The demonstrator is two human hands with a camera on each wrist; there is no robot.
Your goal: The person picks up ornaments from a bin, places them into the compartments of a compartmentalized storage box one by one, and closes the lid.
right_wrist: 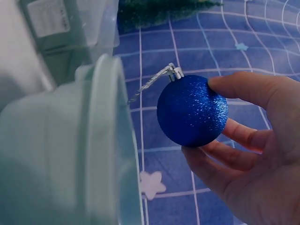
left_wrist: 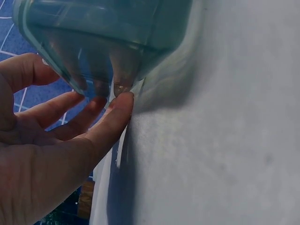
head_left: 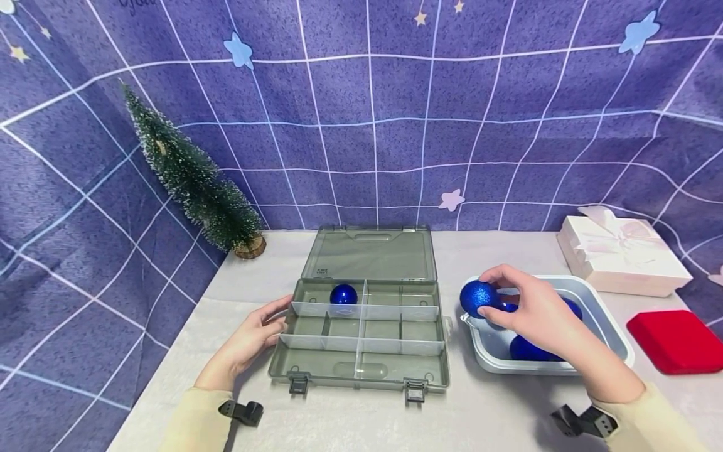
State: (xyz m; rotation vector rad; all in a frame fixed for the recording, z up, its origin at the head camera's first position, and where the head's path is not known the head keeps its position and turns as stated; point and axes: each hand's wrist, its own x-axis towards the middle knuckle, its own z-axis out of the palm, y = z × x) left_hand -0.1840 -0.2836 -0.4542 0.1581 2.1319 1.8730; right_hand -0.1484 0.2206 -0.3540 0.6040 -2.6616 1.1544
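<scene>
A glittery blue Christmas bauble [head_left: 478, 298] is pinched between the thumb and fingers of my right hand [head_left: 533, 311], above the left end of a pale blue tub [head_left: 612, 336]. In the right wrist view a silver cap and cord [right_wrist: 152, 83] stick out from the bauble. More blue baubles [head_left: 531, 350] lie in the tub, partly hidden by the hand. My left hand [head_left: 251, 339] touches the left side of a see-through grey divided box [head_left: 316, 364] with its fingertips. The box's lid [head_left: 369, 251] lies folded back. One shiny blue bauble [head_left: 343, 294] sits in its back-left compartment.
A small frosted pine tree [head_left: 192, 182] stands at the back left. At the right are a white gift box [head_left: 621, 257] with a bow and a red case [head_left: 678, 342]. Two latches [head_left: 415, 390] stick out from the divided box's front edge. A patterned cloth [head_left: 395, 144] hangs behind.
</scene>
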